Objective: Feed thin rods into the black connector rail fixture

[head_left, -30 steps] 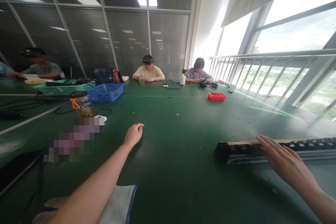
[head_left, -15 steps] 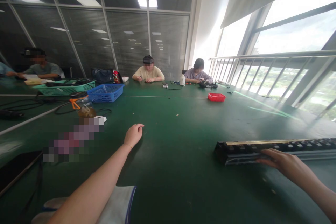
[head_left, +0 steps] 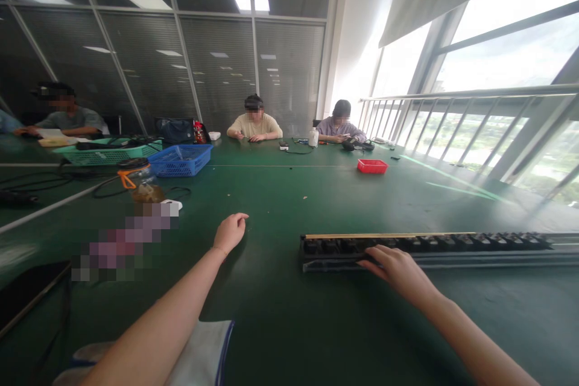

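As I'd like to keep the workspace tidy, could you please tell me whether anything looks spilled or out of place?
No spill shows. A few pale specks on the green table, beyond the left hand, look like stray debris, though too small to identify. Nothing else stands out.

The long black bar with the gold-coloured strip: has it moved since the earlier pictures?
Yes: the black bar moved left; its left end now lies clearly left of the small red rectangular basket.

A thin bracelet (head_left: 220,248) (too fine in this view to tell chain from cord) sits just behind the left hand (head_left: 230,234), and the left forearm (head_left: 174,307) and right forearm (head_left: 468,329) are bare.
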Available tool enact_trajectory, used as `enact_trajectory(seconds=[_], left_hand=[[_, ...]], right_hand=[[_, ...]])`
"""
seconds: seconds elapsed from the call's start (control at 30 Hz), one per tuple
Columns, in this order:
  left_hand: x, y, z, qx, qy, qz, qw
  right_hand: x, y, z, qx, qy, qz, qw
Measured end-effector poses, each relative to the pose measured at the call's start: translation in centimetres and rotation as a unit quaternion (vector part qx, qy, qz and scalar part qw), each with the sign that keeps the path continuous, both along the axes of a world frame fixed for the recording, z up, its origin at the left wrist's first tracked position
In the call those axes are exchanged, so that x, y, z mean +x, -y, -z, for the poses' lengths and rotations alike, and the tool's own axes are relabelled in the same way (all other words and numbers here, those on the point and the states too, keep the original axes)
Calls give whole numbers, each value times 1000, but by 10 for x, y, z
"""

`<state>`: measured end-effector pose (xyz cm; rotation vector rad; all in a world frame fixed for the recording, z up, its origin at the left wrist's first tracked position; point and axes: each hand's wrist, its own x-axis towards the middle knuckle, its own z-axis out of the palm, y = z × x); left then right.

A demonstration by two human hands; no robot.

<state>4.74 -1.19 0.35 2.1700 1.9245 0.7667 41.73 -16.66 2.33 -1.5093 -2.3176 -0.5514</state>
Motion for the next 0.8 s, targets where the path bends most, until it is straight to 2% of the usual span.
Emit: enact_trajectory(seconds=[0.23, 0.33, 0.4, 0.47, 0.57, 0.63, 0.7, 0.8], left_hand=[[-7, -6, 5, -8, 15, 8, 1000], [-9, -10, -3, -45, 42, 35, 997], [-7, -7, -19, -75, 66, 82, 992], [-2, 2, -44, -96, 81, 153, 980], [12, 27, -84, -125, 48, 253, 958], [21, 45, -103, -126, 25, 282, 951], [28, 59, -112, -130, 4, 298, 946], [31, 65, -110, -136, -25, 318, 938]], right_hand=[[-86, -9, -2, -45, 18, -9, 999], [-108, -11, -5, -50, 27, -13, 998], [-116, -12, -8, -51, 37, -20, 998], [-118, -13, -11, -54, 46, -26, 997], [-116, -13, -11, -48, 42, -33, 997], [-113, -12, -8, -35, 22, -43, 998], [-109, -10, -3, -20, -5, -60, 998], [-105, -9, 2, -4, -36, -87, 996]])
